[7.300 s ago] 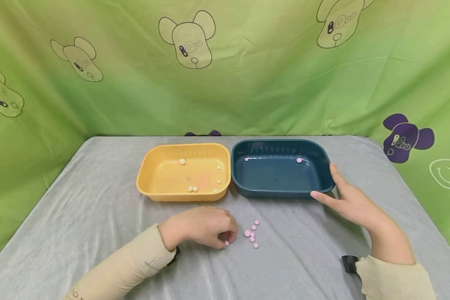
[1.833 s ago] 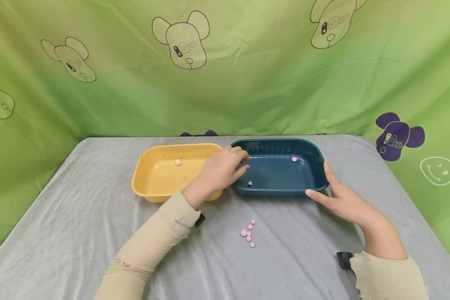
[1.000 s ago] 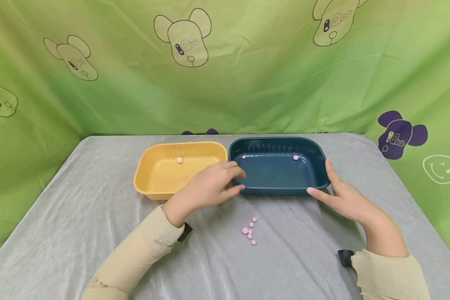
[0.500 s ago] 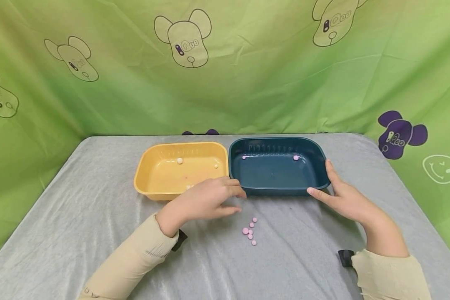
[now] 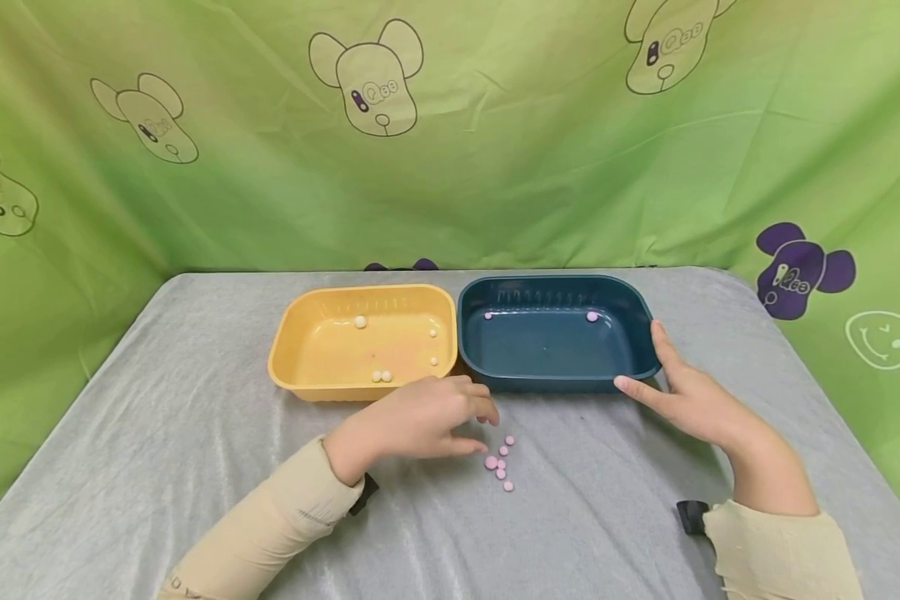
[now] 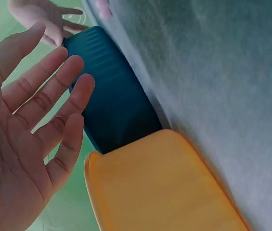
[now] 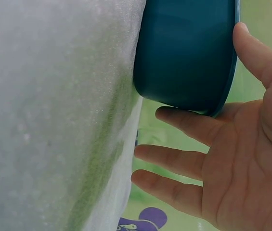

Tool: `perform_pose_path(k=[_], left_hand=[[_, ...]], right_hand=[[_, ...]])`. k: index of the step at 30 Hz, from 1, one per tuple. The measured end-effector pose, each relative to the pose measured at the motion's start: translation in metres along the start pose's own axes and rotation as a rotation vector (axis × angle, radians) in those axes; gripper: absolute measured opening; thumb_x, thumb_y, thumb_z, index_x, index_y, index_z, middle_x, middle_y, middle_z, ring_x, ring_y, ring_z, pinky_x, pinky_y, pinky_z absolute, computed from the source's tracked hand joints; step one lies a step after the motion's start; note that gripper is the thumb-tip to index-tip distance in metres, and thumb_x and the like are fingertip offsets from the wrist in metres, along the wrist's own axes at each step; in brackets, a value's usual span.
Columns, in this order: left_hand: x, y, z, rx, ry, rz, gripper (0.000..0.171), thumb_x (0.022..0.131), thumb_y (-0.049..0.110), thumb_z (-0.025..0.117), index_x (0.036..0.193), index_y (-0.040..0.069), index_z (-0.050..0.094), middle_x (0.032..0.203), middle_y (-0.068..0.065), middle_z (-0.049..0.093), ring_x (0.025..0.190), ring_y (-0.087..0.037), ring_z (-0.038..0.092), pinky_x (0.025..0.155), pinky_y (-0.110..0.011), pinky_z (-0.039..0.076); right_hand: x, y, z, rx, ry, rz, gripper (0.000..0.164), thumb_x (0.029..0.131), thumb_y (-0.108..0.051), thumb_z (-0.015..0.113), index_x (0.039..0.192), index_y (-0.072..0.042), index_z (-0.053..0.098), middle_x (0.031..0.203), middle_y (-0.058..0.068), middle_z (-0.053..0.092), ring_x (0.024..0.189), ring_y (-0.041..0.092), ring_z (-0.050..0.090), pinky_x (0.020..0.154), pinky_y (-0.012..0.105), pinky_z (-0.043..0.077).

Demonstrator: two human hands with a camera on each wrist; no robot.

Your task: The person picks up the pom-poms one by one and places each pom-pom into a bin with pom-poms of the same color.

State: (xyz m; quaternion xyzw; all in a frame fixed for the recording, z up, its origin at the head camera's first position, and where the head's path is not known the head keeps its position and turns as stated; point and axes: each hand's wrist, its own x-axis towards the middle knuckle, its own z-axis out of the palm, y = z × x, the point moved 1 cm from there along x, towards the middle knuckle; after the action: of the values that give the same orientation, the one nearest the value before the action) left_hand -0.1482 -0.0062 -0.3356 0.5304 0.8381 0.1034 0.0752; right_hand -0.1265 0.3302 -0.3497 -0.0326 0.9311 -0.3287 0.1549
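Observation:
My left hand [image 5: 427,417] hovers over the cloth with fingers spread and slightly bent, thumb tip beside a cluster of small pink balls [image 5: 491,462]. In the left wrist view its palm and fingers hold nothing. My right hand [image 5: 701,404] is at the right end of the dark blue basin [image 5: 555,383], straight fingers along its side and thumb at the near rim. The right wrist view shows its thumb [image 7: 256,53] at the rim and the lower fingers extended apart. Two pink balls show inside the blue basin, one of them a larger ball [image 5: 592,317].
A yellow basin [image 5: 322,390] stands left of the blue one, their ends side by side. Several white balls [image 5: 361,322] lie in it. Grey cloth [image 5: 570,517] covers the table, and a green printed curtain [image 5: 495,167] hangs behind.
Earlier my left hand pinched a pink ball on the cloth, then reached over the blue basin. It has since come back, open-fingered, to the pink cluster. My right hand has stayed at the basin.

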Motion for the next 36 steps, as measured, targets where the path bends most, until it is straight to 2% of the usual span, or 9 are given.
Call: perform_pose_path(k=[11,17,21,28,36], left_hand=[[0.006,0.003,0.009,0.032,-0.083,0.003,0.032,0.090,0.040,0.072,0.116,0.022,0.071,0.114,0.011,0.068,0.111,-0.004,0.060,0.091,-0.021,0.051],[0.011,0.005,0.012,0.065,-0.092,0.019,0.033,0.088,0.041,0.073,0.116,0.024,0.073,0.110,0.014,0.068,0.110,-0.002,0.061,0.085,-0.021,0.052],[0.014,0.007,0.014,0.079,-0.101,0.022,0.031,0.086,0.042,0.075,0.113,0.025,0.073,0.108,0.015,0.068,0.103,0.000,0.060,0.078,-0.018,0.051],[0.019,0.008,0.017,0.059,-0.153,0.052,0.016,0.086,0.036,0.075,0.097,0.025,0.072,0.089,0.012,0.061,0.078,-0.001,0.049,0.060,-0.015,0.037],[0.023,0.009,0.020,0.024,-0.198,0.039,0.009,0.087,0.032,0.076,0.085,0.027,0.069,0.081,0.015,0.058,0.071,0.001,0.050,0.058,-0.014,0.038]], right_hand=[[0.001,0.001,0.000,-0.007,0.003,-0.010,0.104,0.099,-0.051,0.053,0.152,-0.010,-0.027,0.160,0.026,-0.020,0.143,0.061,0.003,0.110,0.074,0.015],[0.001,0.001,0.000,-0.005,-0.002,-0.005,0.104,0.099,-0.051,0.053,0.152,-0.012,-0.027,0.160,0.026,-0.020,0.143,0.061,0.003,0.110,0.075,0.015],[0.001,0.001,0.000,0.001,0.000,-0.005,0.104,0.099,-0.051,0.053,0.153,-0.013,-0.027,0.160,0.025,-0.021,0.143,0.061,0.003,0.110,0.075,0.015],[0.001,0.001,0.000,0.006,0.030,-0.029,0.105,0.098,-0.048,0.056,0.154,-0.010,-0.024,0.160,0.029,-0.016,0.143,0.061,0.004,0.111,0.074,0.015],[0.001,0.000,-0.001,-0.031,0.136,-0.122,0.102,0.096,-0.042,0.063,0.157,-0.001,-0.008,0.163,0.024,-0.014,0.150,0.046,-0.016,0.117,0.069,-0.003]])
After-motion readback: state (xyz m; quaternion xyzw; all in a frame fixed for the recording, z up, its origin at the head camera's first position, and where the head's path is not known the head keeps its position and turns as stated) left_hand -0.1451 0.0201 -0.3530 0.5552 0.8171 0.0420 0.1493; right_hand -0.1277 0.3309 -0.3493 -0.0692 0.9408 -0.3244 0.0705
